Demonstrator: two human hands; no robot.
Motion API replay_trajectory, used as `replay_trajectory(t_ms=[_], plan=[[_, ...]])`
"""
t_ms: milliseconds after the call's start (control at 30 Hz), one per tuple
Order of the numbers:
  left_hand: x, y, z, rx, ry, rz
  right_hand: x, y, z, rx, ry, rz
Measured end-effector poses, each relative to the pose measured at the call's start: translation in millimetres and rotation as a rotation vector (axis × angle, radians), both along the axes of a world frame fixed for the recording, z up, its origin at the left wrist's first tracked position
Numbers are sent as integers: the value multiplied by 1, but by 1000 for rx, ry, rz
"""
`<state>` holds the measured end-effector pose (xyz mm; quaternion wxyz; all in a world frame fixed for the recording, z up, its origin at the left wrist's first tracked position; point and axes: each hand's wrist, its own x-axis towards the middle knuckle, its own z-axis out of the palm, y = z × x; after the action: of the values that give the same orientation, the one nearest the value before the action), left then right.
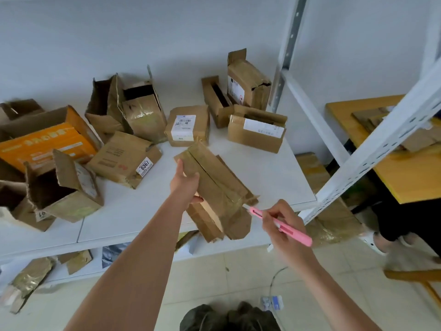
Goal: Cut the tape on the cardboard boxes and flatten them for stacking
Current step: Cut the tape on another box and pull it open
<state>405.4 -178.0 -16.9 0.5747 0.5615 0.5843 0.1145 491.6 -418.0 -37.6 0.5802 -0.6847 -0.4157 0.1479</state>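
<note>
While left hand (185, 181) grips box (214, 185), cutter (281, 223) (pink) touches tape.

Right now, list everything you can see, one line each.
held box: one, brown, taped, over the shelf's front edge
pink cutter: one, tip at the held box's near end
loose boxes: about ten, brown, most opened, across the shelf
orange box: one, far left
labelled sealed box: one, brown, centre back
shelf: white, metal-framed
yellow table: one, right, cardboard on it
left hand: grips the held box
right hand: holds the pink cutter
</note>
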Motion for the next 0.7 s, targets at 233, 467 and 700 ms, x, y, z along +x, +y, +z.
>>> replay_trajectory(t_ms=[233, 467, 700], plan=[[24, -31, -4, 19, 57, 29, -5, 45, -19, 212, 645, -364], [24, -22, -19, 773, 488, -532, 33, 77, -17, 259, 732, -400], [27, -6, -39, 678, 470, -847, 53, 72, -26, 287, 810, -415]])
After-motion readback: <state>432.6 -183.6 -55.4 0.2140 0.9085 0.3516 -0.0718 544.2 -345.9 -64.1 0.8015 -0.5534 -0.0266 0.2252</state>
